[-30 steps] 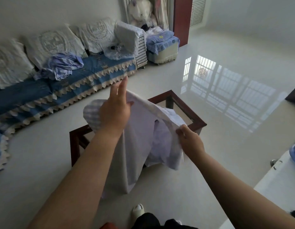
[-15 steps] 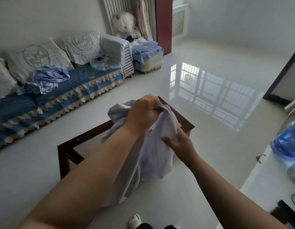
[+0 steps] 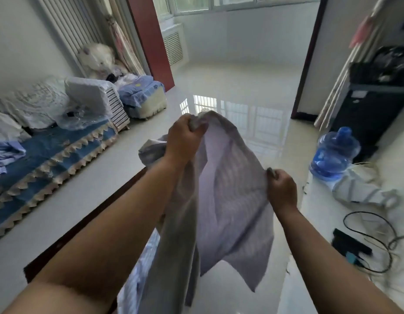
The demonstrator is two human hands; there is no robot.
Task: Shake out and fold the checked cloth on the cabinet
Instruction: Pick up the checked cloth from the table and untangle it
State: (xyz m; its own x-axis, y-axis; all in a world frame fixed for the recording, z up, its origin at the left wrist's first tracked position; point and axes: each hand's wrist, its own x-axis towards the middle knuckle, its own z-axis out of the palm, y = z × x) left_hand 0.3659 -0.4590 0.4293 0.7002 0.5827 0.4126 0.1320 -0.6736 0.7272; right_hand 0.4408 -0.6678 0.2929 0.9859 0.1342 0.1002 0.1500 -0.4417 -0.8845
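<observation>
The pale lilac checked cloth [image 3: 228, 196] hangs in the air in front of me, spread loosely between both hands. My left hand [image 3: 184, 139] is fisted on a bunched top edge, held higher and farther out. Lower and to the right, my right hand [image 3: 281, 189] pinches another edge of the cloth. The lower part of the cloth drapes down past my left forearm, and its bottom end is hidden below the frame. A white cabinet top [image 3: 332, 279] lies at the lower right under my right arm.
A dark wooden coffee table [image 3: 83, 227] stands below my left arm. A blue sofa [image 3: 49, 155] with cushions runs along the left wall. On the right are a blue water bottle [image 3: 332, 152], a striped cloth [image 3: 364, 191], black cables [image 3: 377, 241] and a dark stand [image 3: 373, 109].
My hands have moved apart and the cloth has opened out between them. My view has swung up and to the right, bringing the cabinet top and the window into view.
</observation>
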